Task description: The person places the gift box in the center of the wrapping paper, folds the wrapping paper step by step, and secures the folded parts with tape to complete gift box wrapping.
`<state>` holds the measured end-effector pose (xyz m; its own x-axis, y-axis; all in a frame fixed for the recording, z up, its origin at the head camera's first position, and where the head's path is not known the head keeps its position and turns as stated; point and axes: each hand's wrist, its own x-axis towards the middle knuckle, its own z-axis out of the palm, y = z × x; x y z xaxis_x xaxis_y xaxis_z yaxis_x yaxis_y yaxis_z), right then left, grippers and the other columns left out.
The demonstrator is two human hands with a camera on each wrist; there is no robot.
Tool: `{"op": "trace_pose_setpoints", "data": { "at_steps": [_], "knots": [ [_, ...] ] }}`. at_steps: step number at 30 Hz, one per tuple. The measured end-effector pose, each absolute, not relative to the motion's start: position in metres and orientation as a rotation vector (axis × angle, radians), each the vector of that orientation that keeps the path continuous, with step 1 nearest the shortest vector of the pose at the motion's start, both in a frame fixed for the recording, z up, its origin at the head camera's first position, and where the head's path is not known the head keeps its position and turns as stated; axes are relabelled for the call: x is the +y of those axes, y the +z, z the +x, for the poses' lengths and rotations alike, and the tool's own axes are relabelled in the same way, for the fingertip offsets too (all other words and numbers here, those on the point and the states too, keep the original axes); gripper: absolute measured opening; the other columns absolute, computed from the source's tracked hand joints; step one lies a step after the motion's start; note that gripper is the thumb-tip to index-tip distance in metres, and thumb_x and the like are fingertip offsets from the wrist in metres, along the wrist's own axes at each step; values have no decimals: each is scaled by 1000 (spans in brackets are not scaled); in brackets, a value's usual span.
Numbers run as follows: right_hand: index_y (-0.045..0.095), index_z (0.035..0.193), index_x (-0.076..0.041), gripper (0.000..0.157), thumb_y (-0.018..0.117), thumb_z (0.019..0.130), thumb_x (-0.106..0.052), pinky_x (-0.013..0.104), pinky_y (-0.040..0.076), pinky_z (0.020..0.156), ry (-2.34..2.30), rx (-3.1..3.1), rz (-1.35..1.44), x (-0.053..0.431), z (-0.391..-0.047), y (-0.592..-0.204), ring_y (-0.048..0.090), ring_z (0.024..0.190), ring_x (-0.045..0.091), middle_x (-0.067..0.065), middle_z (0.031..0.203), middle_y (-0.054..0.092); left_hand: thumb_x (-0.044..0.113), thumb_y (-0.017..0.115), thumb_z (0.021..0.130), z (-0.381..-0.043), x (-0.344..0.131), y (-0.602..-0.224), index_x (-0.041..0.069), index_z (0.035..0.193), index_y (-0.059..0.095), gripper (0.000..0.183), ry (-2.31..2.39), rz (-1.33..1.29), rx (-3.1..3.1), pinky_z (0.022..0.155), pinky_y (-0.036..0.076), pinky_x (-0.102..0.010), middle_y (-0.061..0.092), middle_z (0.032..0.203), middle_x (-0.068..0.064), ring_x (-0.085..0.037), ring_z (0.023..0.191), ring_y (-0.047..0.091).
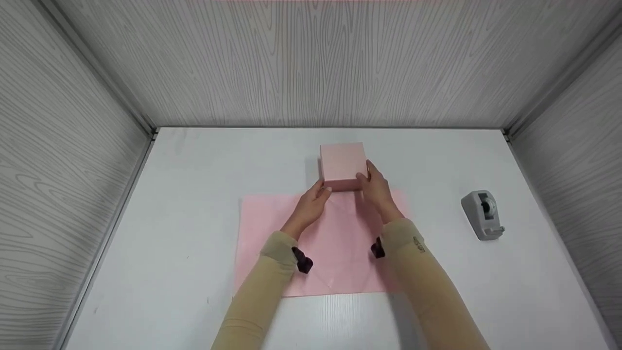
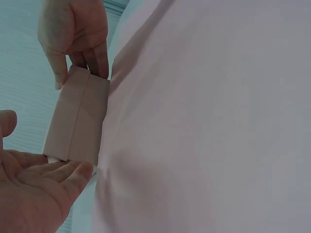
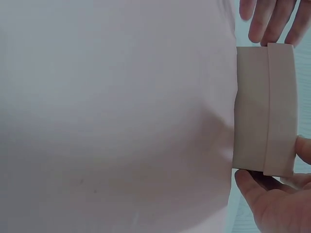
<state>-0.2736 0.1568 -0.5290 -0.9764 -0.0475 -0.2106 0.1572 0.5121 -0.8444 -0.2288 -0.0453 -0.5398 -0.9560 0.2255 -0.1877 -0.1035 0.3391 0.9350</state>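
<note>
A small pink box (image 1: 343, 163) with a lid (image 3: 282, 111) stands at the far edge of a spread pink sheet (image 1: 335, 253). On the box's right end, my right hand (image 1: 378, 190) grips with the thumb near the lid's corner and the fingers along the side. My left hand (image 1: 310, 206) is at the opposite end. In the left wrist view its fingers (image 2: 73, 177) lie extended against the box's end, and its thumb stands away from the box. Part of the box's right side is hidden behind my right hand.
A grey tape dispenser (image 1: 483, 215) with a roll stands on the white table (image 1: 184, 233), to the right of the sheet. Wood-grain panels (image 1: 311, 63) close off the table at the back and both sides. Light creases run across the sheet.
</note>
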Motion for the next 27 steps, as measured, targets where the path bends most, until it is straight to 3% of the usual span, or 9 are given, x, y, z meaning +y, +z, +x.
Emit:
{"op": "trace_pose_setpoints", "data": {
  "at_steps": [4, 10, 14, 21, 27],
  "knots": [
    [13, 157, -5, 64, 43, 106, -28, 42, 27, 113, -1456, 2555, 98, 156, -274, -529, 31, 142, 31, 21, 154, 32, 40, 43, 104, -230, -44, -541, 4, 156, 21, 66, 1735, 93, 2271, 114, 24, -39, 30, 156, -16, -28, 143, 30],
    [15, 157, -4, 64, 44, 106, -30, 42, 29, 112, -1496, 2543, 118, 156, -271, -526, 31, 142, 30, 21, 155, 30, 24, 49, 104, -231, -43, -543, -4, 152, 24, 60, 1980, 135, 2176, 111, 31, -31, 30, 155, -20, -28, 141, 33],
    [17, 157, -5, 64, 46, 105, -29, 42, 34, 109, -1575, 2523, 96, 156, -267, -516, 36, 138, 30, 22, 153, 33, 18, 50, 104, -229, -45, -538, -8, 149, 29, 57, 2096, 143, 2164, 107, 37, -32, 38, 149, -23, -29, 137, 40],
    [22, 156, -7, 63, 51, 104, -26, 42, 42, 101, -1674, 2520, 18, 149, -246, -494, 50, 126, 28, 20, 143, 47, 16, 58, 100, -223, -56, -524, -4, 138, 51, 44, 2106, -29, 2373, 91, 50, -33, 65, 117, -13, -23, 108, 62],
    [25, 156, -9, 63, 54, 102, -25, 43, 43, 100, -1688, 2503, -10, 141, -220, -486, 47, 128, 30, 19, 144, 44, 17, 65, 96, -208, -65, -515, -2, 126, 63, 36, 2096, -124, 2469, 80, 54, -32, 70, 97, -6, -20, 91, 66]
  ]
}}
